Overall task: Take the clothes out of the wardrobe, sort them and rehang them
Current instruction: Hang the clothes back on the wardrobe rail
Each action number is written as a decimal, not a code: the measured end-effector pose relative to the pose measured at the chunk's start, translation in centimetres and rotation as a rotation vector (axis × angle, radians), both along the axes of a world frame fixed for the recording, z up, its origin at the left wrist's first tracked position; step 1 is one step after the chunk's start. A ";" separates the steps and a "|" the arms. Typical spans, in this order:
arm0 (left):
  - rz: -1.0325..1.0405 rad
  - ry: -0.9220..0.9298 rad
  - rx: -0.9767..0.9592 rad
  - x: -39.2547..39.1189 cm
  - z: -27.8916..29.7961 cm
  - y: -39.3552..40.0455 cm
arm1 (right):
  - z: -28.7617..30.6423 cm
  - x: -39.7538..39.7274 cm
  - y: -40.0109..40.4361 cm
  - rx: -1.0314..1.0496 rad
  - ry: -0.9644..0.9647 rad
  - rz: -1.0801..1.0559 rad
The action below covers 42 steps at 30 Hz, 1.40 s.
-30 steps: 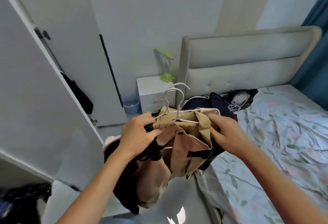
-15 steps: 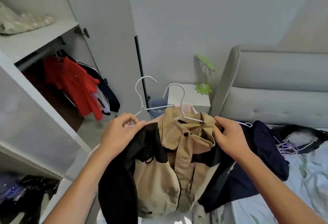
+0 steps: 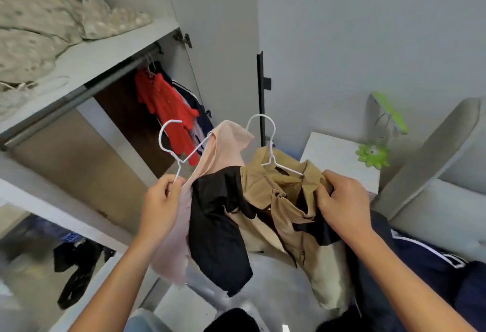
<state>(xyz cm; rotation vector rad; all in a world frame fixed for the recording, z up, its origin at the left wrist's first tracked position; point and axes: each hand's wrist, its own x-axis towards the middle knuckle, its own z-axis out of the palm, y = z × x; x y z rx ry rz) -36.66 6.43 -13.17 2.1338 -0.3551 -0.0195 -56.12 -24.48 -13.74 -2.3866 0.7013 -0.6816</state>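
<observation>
My left hand (image 3: 161, 204) grips the neck of a white wire hanger (image 3: 172, 147) that carries a pale pink garment (image 3: 223, 145). My right hand (image 3: 342, 204) clutches the collar of a tan and black jacket (image 3: 265, 200), which hangs on a second white hanger (image 3: 271, 145). Both garments are held up in front of the open wardrobe (image 3: 110, 50). A red shirt (image 3: 171, 110) and a dark garment with white stripes (image 3: 196, 103) hang on the wardrobe rail (image 3: 79, 92) at its right end.
Folded bedding (image 3: 39, 16) lies on the wardrobe's top shelf. A white nightstand (image 3: 339, 155) with a green lamp (image 3: 373, 151) stands beside the grey headboard (image 3: 434, 163). A navy jacket (image 3: 420, 266) lies on the bed at right. Dark clothes (image 3: 76, 268) sit in the lower wardrobe.
My view swung left and up from the bed to the wardrobe. Both hands lifted the two hangered garments toward it, and the pink garment's hanger moved apart from the jacket.
</observation>
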 end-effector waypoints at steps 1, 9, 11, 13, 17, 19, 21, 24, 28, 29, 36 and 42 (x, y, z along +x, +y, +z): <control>0.035 0.008 -0.014 0.9 -0.2 -0.1 | -0.1 1.6 -0.4 0.004 -0.006 0.021; 0.218 0.021 -0.093 11.1 -2.8 -2.4 | -2.7 16.2 -3.0 0.125 0.056 0.119; 0.242 0.020 -0.090 13.5 -3.3 -3.2 | -2.8 19.6 -2.7 0.142 0.057 0.173; 0.276 0.024 -0.076 15.5 -3.8 -3.4 | -3.1 22.8 -2.3 0.171 0.068 0.233; 0.391 0.013 -0.055 18.7 -4.1 -2.5 | -2.9 29.7 -0.7 0.192 0.121 0.348; 0.443 0.005 -0.051 20.2 -4.4 -1.8 | -2.7 33.7 0.1 0.175 0.139 0.389; 0.504 -0.009 -0.050 22.0 -4.9 -1.1 | -2.8 37.8 0.8 0.161 0.150 0.427; 0.585 -0.024 -0.032 25.0 -5.8 -1.1 | -3.4 43.9 1.1 0.221 0.149 0.459; 0.625 -0.032 0.006 29.2 -6.9 -2.3 | -4.3 51.7 1.2 0.271 0.198 0.577; 0.638 -0.033 0.013 30.4 -7.2 -2.6 | -4.6 53.7 1.3 0.290 0.204 0.620; 0.807 0.013 0.056 37.8 -9.5 -4.4 | -6.1 64.8 1.9 0.346 0.220 0.927; 0.873 -0.012 0.068 41.6 -11.2 -2.8 | -7.6 69.6 4.5 0.425 0.176 0.992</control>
